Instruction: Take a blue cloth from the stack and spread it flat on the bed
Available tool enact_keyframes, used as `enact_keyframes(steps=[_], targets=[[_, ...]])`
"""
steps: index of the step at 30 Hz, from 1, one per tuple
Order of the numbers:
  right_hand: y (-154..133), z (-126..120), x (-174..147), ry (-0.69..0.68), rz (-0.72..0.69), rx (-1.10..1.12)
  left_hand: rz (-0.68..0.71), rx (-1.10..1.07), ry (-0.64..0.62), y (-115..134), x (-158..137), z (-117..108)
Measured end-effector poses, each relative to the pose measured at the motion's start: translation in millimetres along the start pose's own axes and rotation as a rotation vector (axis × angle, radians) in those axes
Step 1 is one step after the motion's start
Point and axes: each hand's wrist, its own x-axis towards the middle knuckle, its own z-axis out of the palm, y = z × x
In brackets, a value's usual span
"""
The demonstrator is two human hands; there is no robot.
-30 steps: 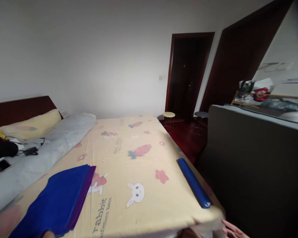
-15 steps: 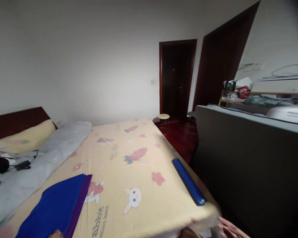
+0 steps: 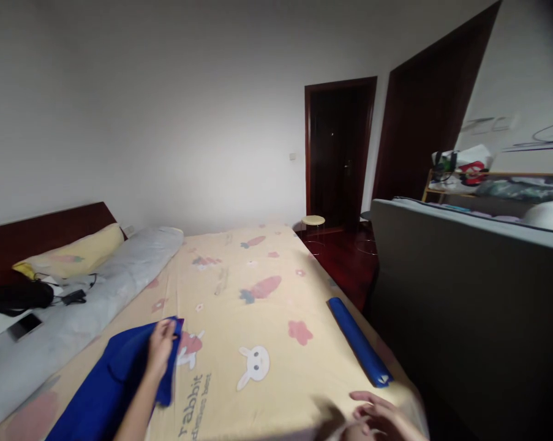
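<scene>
Left hand (image 3: 160, 344) now gripping blue cloth (image 3: 106, 383); right hand (image 3: 383, 418) at bed edge (image 3: 276, 422)

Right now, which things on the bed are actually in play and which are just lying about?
In play:
- left hand, gripping the far corner of the blue folded cloth
- right hand, at the bed's near corner
- rolled blue cloth, near the right edge

Lying about:
- phone
- charger and cable
- black bag
- yellow pillow
- round stool
</scene>
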Motion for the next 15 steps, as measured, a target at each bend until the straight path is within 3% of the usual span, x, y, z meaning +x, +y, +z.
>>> enact_keyframes(steps=[3,7,9,11,15], targets=[[-14.2,62.8,17.2,-0.179,-0.125,-0.078,-0.086,-0.216,-0.268,15.7,-66.6,76.3],[-20.1,131.3,34.0,-0.217,-0.397,-0.347,-0.202,-0.419,-0.519,21.5,-172.6,154.3],[-17.7,146.7,36.3,-0.163,-0.531,-0.495,-0.239,-0.473,-0.58,21.7,-209.4,170.0],[-13.2,149.6,35.1,-0.102,-0.598,-0.598,-0.283,-0.526,-0.629,21.4,-229.1,172.2],[-5.6,142.5,28.1,-0.114,-0.613,-0.661,-0.335,-0.568,-0.709,19.9,-234.0,160.3]])
